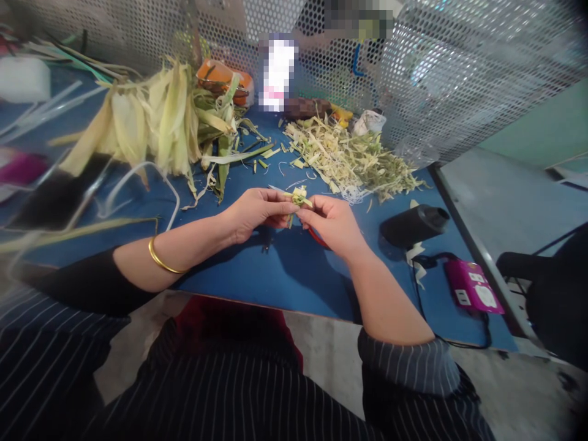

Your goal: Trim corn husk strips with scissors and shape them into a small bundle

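Between my two hands, over the blue table (303, 275), is a small knotted piece of corn husk (299, 195), pale yellow and green. My left hand (263, 211) pinches it from the left with thumb and fingers. From the right, my right hand (331, 222) pinches the same piece, its fingers curled. A red loop (318, 237), perhaps a scissor handle, shows under the right hand; whether that hand holds it I cannot tell. Just beyond the hands lies a heap of cut husk scraps (340, 153).
Whole corn husks (158, 122) are piled at the back left, near an orange packet (225, 79). To the right lie a black cylindrical tool (413, 225), like a hair dryer, and a magenta power strip (475, 286) with a black cable. A perforated metal screen (138, 30) borders the back.
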Demonstrator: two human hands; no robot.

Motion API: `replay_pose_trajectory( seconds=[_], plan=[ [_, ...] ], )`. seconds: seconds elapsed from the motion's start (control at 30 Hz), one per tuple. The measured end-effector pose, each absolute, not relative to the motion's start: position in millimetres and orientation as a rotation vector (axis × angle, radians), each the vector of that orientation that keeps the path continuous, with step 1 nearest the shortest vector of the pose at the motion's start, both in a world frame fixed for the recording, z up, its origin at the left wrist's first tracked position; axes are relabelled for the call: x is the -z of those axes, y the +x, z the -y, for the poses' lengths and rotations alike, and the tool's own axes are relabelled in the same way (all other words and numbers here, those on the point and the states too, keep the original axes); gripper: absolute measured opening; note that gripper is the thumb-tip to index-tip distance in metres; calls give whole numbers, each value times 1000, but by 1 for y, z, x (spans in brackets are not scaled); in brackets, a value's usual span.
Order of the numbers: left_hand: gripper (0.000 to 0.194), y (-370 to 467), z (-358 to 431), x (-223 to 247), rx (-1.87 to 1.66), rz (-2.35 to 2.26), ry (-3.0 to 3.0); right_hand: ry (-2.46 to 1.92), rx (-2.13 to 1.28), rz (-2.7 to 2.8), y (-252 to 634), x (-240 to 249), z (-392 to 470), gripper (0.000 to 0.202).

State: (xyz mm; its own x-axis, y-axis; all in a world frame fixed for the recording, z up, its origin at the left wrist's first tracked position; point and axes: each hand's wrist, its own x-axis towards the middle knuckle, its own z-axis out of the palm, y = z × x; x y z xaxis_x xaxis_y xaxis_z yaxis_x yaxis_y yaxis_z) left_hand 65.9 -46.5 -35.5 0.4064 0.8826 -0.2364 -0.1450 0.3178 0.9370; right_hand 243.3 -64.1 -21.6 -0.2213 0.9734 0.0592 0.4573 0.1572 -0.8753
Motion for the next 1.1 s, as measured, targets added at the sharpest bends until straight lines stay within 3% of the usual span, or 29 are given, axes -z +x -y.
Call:
replay_pose_trajectory(
  seconds=[0.3,0.57,0.87,1.1],
  plan=[
    [24,69,46,37,-920,-843,1107,-1246,-1209,1626,238,23,66,12],
    [16,72,47,35,-1002,-891,1237,-1321,-1153,1590,234,26,67,12],
    [20,72,44,41,-1080,-892,1459,-1041,-1539,1366,240,35,63,9],
    [19,71,46,42,-999,-840,1226,-1205,-1289,1519,236,30,64,10]
  ],
)
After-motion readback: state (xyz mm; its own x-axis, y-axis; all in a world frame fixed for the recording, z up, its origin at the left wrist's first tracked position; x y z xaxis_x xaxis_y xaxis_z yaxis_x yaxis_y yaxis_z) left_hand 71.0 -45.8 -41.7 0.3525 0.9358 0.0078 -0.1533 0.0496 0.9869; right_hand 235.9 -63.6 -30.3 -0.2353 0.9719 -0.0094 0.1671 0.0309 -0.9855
